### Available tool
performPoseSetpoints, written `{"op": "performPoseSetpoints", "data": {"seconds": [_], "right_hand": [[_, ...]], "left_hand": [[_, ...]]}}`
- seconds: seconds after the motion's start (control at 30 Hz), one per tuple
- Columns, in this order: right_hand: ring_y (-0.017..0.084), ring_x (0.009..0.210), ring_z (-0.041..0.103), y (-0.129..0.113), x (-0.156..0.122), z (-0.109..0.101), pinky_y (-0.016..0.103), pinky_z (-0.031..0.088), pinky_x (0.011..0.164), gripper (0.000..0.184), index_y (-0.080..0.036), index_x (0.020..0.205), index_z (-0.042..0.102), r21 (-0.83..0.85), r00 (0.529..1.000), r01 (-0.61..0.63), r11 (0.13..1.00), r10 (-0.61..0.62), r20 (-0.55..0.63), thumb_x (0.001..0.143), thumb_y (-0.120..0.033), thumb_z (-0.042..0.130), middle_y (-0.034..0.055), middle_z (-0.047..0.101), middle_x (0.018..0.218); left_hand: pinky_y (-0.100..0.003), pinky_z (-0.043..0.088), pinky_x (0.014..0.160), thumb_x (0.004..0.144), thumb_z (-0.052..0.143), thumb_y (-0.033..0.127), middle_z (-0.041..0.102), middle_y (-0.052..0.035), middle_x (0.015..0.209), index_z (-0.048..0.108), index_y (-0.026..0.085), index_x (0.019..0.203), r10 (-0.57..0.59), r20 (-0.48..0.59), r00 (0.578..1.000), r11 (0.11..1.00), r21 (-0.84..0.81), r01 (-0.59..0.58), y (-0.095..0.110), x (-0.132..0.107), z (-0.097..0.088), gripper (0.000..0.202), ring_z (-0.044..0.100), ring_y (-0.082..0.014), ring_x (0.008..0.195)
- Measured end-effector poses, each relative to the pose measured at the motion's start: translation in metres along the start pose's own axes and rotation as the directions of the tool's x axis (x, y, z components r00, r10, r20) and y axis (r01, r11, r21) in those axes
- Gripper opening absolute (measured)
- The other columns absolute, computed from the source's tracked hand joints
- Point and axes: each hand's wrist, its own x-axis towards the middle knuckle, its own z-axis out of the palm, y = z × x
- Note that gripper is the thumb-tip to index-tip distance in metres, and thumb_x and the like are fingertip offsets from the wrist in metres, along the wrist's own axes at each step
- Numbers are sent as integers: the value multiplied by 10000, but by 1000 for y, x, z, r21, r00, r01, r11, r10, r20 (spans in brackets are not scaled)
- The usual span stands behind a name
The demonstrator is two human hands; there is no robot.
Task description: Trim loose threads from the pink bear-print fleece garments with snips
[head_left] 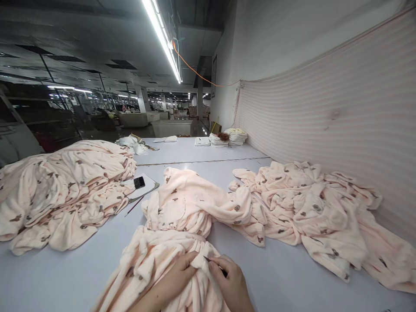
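Note:
A peach fleece garment point(182, 212) with small brown motifs lies bunched on the white table point(65, 277) in front of me. My left hand point(177, 275) pinches a fold of this garment near its lower end. My right hand point(230, 281) is closed round a small dark pointed tool point(208, 259), its tip touching the fabric right beside the left fingers. Both hands sit close together at the bottom middle of the view.
A big heap of the same peach garments point(61, 190) lies at the left, another heap point(312, 208) at the right. A clipboard with a black phone point(139, 182) and a thin pen point(134, 206) lie between. Folded stacks point(227, 137) sit far back. A striped cloth wall point(341, 99) bounds the right.

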Motion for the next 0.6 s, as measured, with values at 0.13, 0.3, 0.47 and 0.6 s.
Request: {"op": "performPoseSetpoints", "data": {"seconds": [0.13, 0.3, 0.47, 0.6], "right_hand": [[178, 775, 665, 11, -9, 6, 219, 487, 697, 247, -229, 866, 725, -25, 995, -43, 999, 40, -95, 852, -391, 539, 25, 705, 812], [188, 790, 670, 22, -20, 17, 224, 503, 706, 263, -240, 909, 710, -9, 983, -7, 1000, 5, -186, 809, -446, 582, 22, 699, 830], [195, 843, 672, 3, -9, 8, 236, 497, 734, 234, -255, 911, 727, -84, 997, -5, 996, -1, -71, 860, -362, 525, 29, 712, 876], [193, 762, 667, 10, -16, 13, 236, 490, 673, 255, -252, 879, 708, -118, 992, -45, 992, 30, -124, 852, -416, 516, 22, 702, 818]], "left_hand": [[-309, 387, 955, 820, 472, 189, 685, -13, 1020, 665, 213, 994, -9, -10, 1000, 1000, 17, 9, 2, -1, -1, 260, 568, -215, 1028], [-315, 389, 942, 799, 452, 160, 682, -22, 1007, 658, 201, 986, -19, -33, 999, 999, 32, 20, 2, -1, 1, 281, 568, -224, 1026], [-301, 387, 940, 810, 456, 190, 681, -4, 994, 665, 222, 971, -6, -8, 1000, 999, 38, 6, 4, -1, 3, 265, 570, -211, 991], [-303, 394, 916, 812, 463, 198, 658, -18, 956, 651, 207, 936, 6, -45, 999, 998, 59, -3, 2, -3, 3, 225, 565, -216, 985]]}}
